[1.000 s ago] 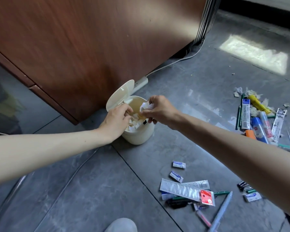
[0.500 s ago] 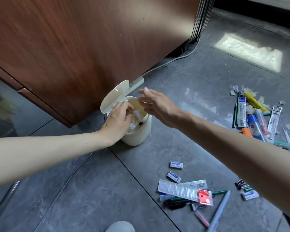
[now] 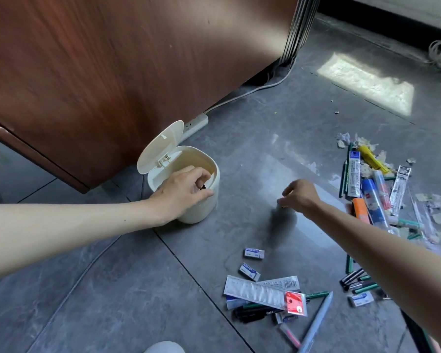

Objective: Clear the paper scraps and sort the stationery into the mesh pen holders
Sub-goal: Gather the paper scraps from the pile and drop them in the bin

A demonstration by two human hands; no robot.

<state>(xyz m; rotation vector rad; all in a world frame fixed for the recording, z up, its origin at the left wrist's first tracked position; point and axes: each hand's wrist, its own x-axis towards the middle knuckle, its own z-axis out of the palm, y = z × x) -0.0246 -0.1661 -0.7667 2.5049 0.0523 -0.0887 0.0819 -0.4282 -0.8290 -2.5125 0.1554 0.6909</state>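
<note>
Left grip [image 3: 186, 192] curled over the bin [image 3: 196, 212] rim, pinching the rim or something inside, cannot tell. Right grip [image 3: 301, 197] loosely curled, empty, above the floor. Paper scraps [image 3: 343, 139] lie in the stationery pile [image 3: 369, 197] at right — light, soft, crumpled; probably best pinched from above.

1. The left hand [image 3: 182, 189] covers most of the bin's [image 3: 201, 210] inside; the dark speck [image 3: 203, 187] at its fingers is too small to name.
2. The right hand [image 3: 299, 197] is blurred; its grip is unclear.
3. A shoe [image 3: 163, 347] is cut by the bottom edge.
</note>
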